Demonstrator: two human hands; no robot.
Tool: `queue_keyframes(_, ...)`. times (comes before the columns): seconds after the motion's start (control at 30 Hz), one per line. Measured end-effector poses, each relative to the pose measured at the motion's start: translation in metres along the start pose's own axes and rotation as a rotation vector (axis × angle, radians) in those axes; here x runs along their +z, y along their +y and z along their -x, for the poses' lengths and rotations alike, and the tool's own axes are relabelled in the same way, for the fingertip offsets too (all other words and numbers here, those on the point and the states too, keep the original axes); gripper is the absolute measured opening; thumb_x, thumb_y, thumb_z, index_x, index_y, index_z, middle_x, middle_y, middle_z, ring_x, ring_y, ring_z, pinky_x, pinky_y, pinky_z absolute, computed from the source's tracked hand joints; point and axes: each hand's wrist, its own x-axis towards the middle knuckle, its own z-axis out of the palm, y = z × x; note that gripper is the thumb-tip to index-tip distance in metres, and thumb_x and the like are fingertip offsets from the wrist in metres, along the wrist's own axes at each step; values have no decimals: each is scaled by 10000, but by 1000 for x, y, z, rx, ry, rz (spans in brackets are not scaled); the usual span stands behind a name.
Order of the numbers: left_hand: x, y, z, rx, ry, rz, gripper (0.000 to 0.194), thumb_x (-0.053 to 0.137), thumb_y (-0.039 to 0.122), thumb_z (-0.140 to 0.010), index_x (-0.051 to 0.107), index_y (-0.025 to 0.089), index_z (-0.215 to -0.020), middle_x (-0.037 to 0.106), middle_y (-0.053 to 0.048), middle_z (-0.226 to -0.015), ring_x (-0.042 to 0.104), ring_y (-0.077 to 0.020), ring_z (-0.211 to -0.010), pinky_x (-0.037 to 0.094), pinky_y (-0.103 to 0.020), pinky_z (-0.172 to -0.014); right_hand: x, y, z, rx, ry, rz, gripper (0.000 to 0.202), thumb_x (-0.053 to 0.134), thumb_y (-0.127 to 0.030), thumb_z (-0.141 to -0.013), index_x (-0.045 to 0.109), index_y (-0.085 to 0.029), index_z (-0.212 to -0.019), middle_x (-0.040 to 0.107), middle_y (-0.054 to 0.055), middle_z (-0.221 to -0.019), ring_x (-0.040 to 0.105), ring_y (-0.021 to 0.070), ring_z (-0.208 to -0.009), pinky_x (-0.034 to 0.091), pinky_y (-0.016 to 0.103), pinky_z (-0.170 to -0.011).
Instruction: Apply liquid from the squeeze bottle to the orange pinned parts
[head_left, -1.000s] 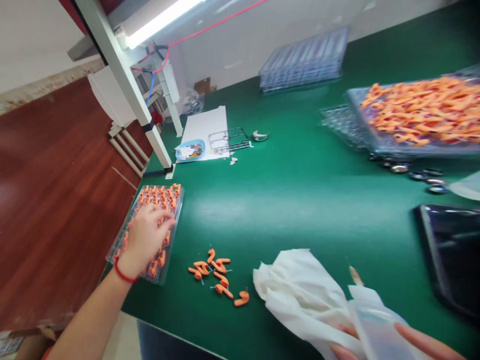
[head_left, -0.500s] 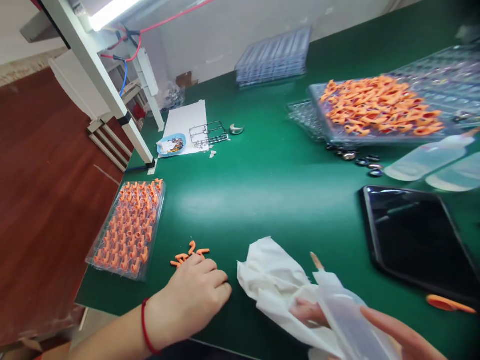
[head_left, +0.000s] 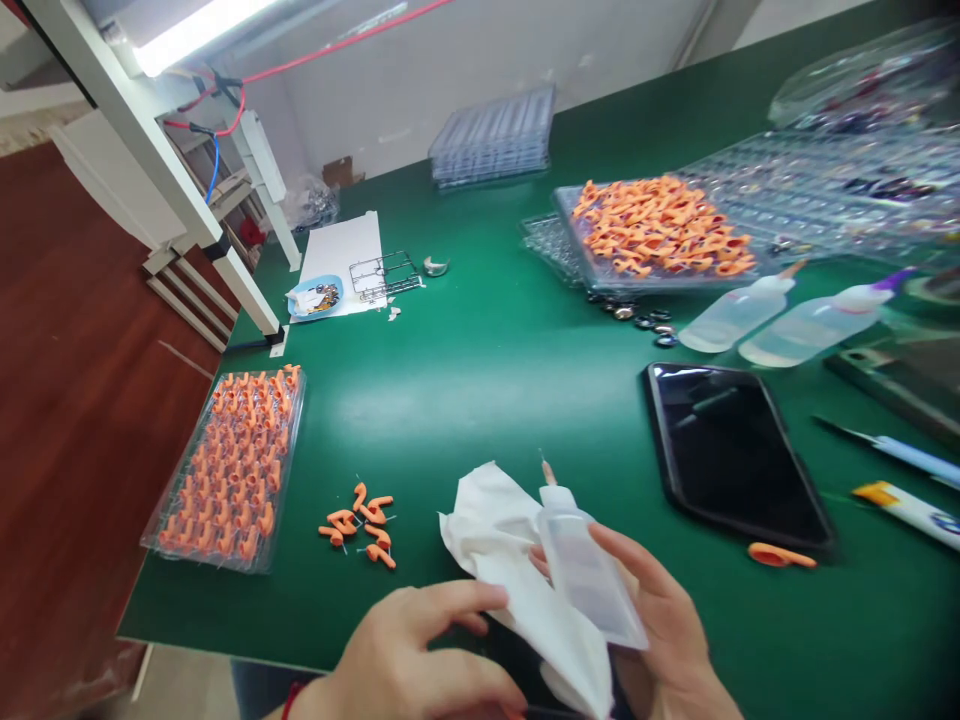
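My right hand (head_left: 667,620) grips a translucent squeeze bottle (head_left: 585,570) with a thin needle tip pointing up and away. A crumpled white tissue (head_left: 502,545) lies against the bottle and partly in the same hand. At the bottom middle, my left hand (head_left: 427,640) has its fingers apart, the index fingertip at the tissue's edge. A speck of orange shows by its lowest finger, too little to identify. Left of the tissue lie several small curved orange pieces (head_left: 360,522), some with thin pins sticking out.
A clear tray (head_left: 283,490) holds rows of orange pieces at left. Another tray (head_left: 566,225), heaped with orange pieces, lies back right. Two squeeze bottles (head_left: 810,325), a black phone (head_left: 739,455), a single orange piece (head_left: 780,555) and a blue dish (head_left: 294,308) also lie around.
My left hand has moved right from the loose orange pieces to the tissue, uncovering them. The view has shifted right, showing more of that side. My right hand still holds the bottle and tissue.
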Motion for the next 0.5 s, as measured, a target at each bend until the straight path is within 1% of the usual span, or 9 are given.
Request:
queue_keyframes(0.03, 5, -1, -1, 28, -22, 2, 146, 570, 205, -951, 680, 199, -854, 656, -112, -1256, 721, -160, -944, 576, -223, -840, 2, -1, -2, -25, 2, 9, 1004, 714, -693, -751, 235, -314, -1547, 454, 142, -1467, 606, 314, -1210, 535, 339, -940)
queue_keyframes(0.1, 11, -4, -6, 23, -89, -10, 184, 534, 157, -954, 681, 193, -849, 689, -95, -1206, 719, -166, -978, 574, -228, -855, 8, -5, -5, -72, -15, 11, 1067, 659, -787, -702, 227, -304, -1551, 491, 140, -1429, 628, 298, -1182, 522, 336, -957)
queue_keyframes(0.17, 10, -11, -12, -19, -128, -37, 180, 521, 112, -945, 679, 180, -892, 728, -78, -1098, 724, -159, -942, 581, -223, -838, 14, -9, -6, -106, -29, 12, 1127, 625, -836, -643, 226, -302, -1552, 470, 143, -1453, 599, 298, -1224, 481, 346, -1005)
queue_keyframes(0.2, 7, -15, -15, -41, -126, -68, 172, 527, 101, -939, 679, 174, -908, 732, -78, -1077, 724, -163, -934, 586, -231, -833, 17, -9, -7, -111, -35, 5, 1143, 638, -830, -631, 222, -298, -1554, 455, 146, -1472, 570, 299, -1261, 446, 354, -1035)
queue_keyframes(0.27, -2, -23, -21, -85, -99, -156, 167, 546, 83, -922, 684, 175, -905, 724, -86, -1099, 719, -182, -965, 591, -269, -853, 22, -9, -8, -121, -7, -24, 1147, 703, -771, -651, 199, -285, -1559, 512, 145, -1436, 550, 278, -1285, 397, 345, -1066)
queue_keyframes(0.33, -14, -29, -25, -169, -42, -250, 173, 567, 77, -906, 693, 191, -869, 711, -89, -1127, 708, -206, -1008, 593, -320, -879, 27, -8, -11, -108, 71, -60, 1093, 766, -678, -695, 214, -275, -1550, 603, 134, -1340, 587, 248, -1248, 411, 316, -1048)
queue_keyframes(0.4, -23, -30, -23, -251, 55, -284, 170, 590, 96, -904, 701, 209, -842, 715, -75, -1092, 710, -211, -995, 591, -354, -896, 30, -9, -15, -117, 161, -73, 952, 784, -564, -769, 269, -292, -1522, 651, 109, -1266, 632, 219, -1192, 462, 281, -1004)
queue_keyframes(0.43, -26, -29, -20, -270, 112, -273, 154, 604, 119, -907, 704, 216, -840, 721, -65, -1052, 716, -205, -963, 594, -350, -885, 30, -11, -16, -137, 196, -73, 868, 779, -503, -806, 298, -312, -1503, 652, 93, -1261, 643, 209, -1176, 487, 273, -984)
queue_keyframes(0.5, -26, -23, -10, -260, 210, -230, 118, 624, 170, -917, 708, 226, -856, 730, -46, -970, 723, -182, -877, 603, -311, -827, 28, -13, -17, -195, 240, -55, 745, 773, -342, -848, 345, -356, -1458, 660, 53, -1229, 659, 200, -1145, 510, 301, -990)
